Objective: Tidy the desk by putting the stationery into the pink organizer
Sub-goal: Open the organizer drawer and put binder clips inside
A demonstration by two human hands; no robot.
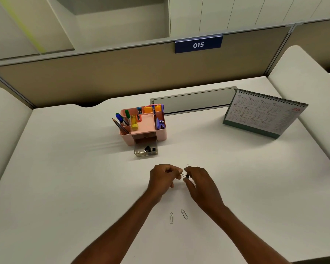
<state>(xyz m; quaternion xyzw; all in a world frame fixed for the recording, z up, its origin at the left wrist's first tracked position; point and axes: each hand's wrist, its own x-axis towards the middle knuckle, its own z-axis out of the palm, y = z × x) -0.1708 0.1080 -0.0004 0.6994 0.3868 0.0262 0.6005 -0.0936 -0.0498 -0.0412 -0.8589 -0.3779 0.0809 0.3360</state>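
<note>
Matt desk (65, 168) (wire paper clips (171, 217))

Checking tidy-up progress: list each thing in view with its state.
Organizer: upright, pens and notes in its compartments.
Drawer: pulled open, clips inside.
Binder clip: pinched between both hands.
Left hand: fingers curled, pinching the clip.
Right hand: pinching the clip.
Paper clips: two, lying loose on desk.
Calendar: standing upright.

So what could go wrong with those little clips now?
The tiny binder clip pinched between the left hand and right hand could slip and bounce away. The two paper clips lying loose behind the hands might get forgotten. The clear drawer sticks out of the pink organizer, so a hand could knock it.
</note>
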